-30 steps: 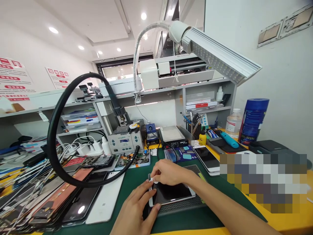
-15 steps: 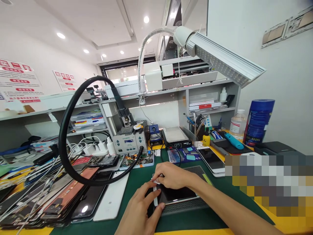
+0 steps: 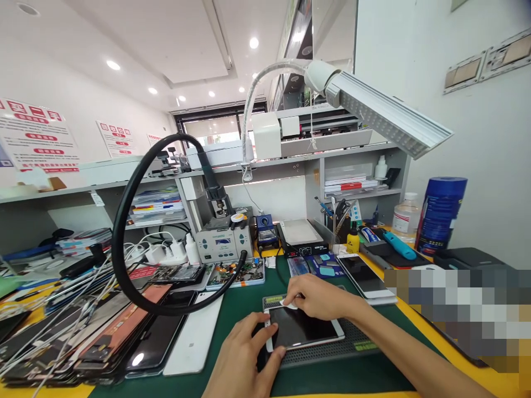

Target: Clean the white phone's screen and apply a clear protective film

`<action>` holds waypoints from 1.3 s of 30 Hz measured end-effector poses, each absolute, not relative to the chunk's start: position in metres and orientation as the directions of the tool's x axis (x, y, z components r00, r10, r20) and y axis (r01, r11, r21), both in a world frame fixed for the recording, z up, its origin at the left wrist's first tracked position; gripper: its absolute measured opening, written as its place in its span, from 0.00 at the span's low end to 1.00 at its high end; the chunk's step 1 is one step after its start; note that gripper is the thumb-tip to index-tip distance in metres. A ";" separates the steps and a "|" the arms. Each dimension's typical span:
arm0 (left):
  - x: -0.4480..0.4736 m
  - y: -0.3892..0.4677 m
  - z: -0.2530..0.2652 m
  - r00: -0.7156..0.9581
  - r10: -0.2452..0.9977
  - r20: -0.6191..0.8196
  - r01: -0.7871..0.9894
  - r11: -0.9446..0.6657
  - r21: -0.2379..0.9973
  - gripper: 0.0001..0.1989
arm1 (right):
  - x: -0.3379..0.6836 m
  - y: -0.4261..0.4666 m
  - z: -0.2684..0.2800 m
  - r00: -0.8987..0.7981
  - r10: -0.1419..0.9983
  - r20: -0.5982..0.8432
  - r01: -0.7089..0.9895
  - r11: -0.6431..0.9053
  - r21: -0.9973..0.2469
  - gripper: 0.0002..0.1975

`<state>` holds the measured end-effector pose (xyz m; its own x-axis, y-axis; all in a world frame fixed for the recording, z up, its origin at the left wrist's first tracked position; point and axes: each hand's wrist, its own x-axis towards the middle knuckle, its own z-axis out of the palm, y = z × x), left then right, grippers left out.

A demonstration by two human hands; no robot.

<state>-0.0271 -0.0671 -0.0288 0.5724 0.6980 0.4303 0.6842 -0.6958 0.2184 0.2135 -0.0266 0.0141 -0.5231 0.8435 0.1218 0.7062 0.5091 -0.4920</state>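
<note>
A tablet [image 3: 305,327] with a white frame and dark screen lies flat on a perforated grey mat [image 3: 323,351]. My left hand [image 3: 249,348] grips its left end, the thumb at the near corner and the fingertips on the white border. My right hand [image 3: 315,296] reaches across from the right, fingers pinched together on a small white wipe [image 3: 287,303]. The wipe touches the tablet's far edge, near the far left corner. Part of the wipe is hidden under my fingers.
A white-backed device [image 3: 193,334] and a stack of phone parts [image 3: 120,326] lie to the left. A black hose [image 3: 118,243] arches over them from the hot air station [image 3: 222,243]. Another white device [image 3: 367,276] lies beyond my right forearm, and a lamp [image 3: 385,110] hangs overhead.
My right hand has moved right along the tablet's far edge with the wipe. The tablet and mat are angled differently, and the mat's far left corner shows. My left hand stays at the left end.
</note>
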 end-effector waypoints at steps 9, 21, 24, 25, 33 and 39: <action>-0.028 -0.063 -0.036 0.575 0.689 0.441 0.691 -0.697 0.188 0.15 | 0.244 -0.047 0.014 -0.434 0.891 0.130 0.751 0.438 -0.494 0.18; -0.029 -0.058 -0.039 0.583 0.661 0.472 0.674 -0.718 0.175 0.15 | 0.274 -0.066 0.006 -0.251 0.958 0.137 0.787 0.285 -0.547 0.17; -0.029 -0.059 -0.038 0.577 0.662 0.479 0.681 -0.714 0.165 0.15 | 0.274 -0.067 0.002 -0.210 0.967 0.142 0.793 0.254 -0.554 0.16; -0.030 -0.059 -0.038 0.576 0.663 0.477 0.683 -0.711 0.164 0.15 | 0.274 -0.068 0.001 -0.197 0.969 0.146 0.796 0.245 -0.554 0.16; -0.031 -0.059 -0.038 0.591 0.676 0.440 0.687 -0.708 0.163 0.16 | 0.270 -0.083 0.000 -0.154 0.975 0.157 0.820 0.215 -0.531 0.15; -0.030 -0.060 -0.041 0.585 0.679 0.444 0.690 -0.704 0.168 0.16 | 0.267 -0.096 0.003 -0.176 0.973 0.151 0.825 0.230 -0.516 0.14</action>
<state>-0.0300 -0.0597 -0.0407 0.5847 0.6787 0.4444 0.6899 -0.7042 0.1676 0.2667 -0.0956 0.0032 -0.1760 0.9727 0.1512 0.8254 0.2295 -0.5158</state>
